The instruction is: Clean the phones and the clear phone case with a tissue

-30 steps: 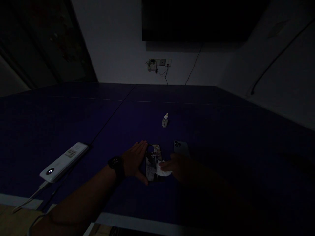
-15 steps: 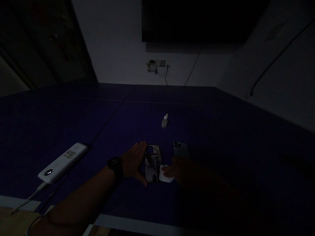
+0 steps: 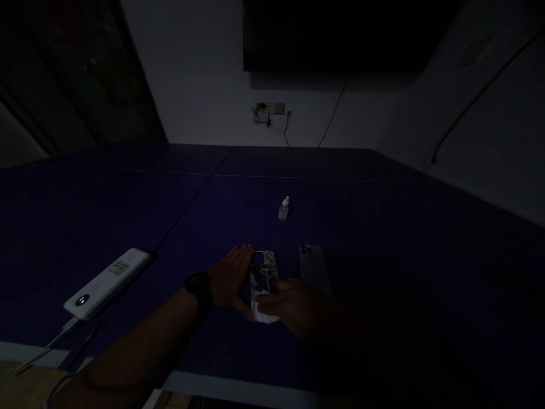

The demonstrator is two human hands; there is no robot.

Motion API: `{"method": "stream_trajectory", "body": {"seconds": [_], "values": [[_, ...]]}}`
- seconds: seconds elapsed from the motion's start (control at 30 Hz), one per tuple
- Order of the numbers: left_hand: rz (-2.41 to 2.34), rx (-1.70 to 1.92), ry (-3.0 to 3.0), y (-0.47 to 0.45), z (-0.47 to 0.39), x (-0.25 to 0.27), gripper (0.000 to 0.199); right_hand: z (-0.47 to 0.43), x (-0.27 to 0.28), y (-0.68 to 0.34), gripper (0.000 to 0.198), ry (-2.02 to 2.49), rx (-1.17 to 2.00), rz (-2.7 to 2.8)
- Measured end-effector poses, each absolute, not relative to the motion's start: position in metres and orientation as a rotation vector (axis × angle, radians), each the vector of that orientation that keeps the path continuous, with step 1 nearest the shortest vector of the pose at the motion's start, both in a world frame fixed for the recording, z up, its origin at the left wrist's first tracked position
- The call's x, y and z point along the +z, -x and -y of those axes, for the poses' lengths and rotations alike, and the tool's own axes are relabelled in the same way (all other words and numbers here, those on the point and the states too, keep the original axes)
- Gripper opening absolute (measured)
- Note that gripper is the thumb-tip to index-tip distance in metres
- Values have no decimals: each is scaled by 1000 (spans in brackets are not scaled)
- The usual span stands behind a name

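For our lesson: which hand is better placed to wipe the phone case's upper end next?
Probably the right hand: it presses a white wipe onto the patterned phone case. The left hand holds no wipe, resting along the case's left edge.

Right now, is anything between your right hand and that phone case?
Yes: a white wipe is between the right fingers and the near end of the phone case. Nothing visible stands between it and the left hand.
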State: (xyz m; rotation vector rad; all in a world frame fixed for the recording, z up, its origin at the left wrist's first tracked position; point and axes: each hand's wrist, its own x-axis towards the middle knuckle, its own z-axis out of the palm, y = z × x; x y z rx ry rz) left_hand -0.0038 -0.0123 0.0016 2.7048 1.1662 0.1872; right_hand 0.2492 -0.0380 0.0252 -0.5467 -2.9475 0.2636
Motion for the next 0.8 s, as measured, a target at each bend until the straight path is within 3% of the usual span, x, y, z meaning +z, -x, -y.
{"method": "stream_trajectory", "body": {"seconds": [0.33, 0.63, 0.8], "values": [[-1144, 171, -2672, 4, 11, 1, 142, 34, 33, -246, 28, 525, 268, 2995], [-1109, 210, -2636, 6, 12, 7, 147, 10, 36, -273, 50, 638, 472, 2570], [-1109, 355, -2641, 0, 20, 19, 135, -10, 36, -289, 45, 803, 393, 2394]]}}
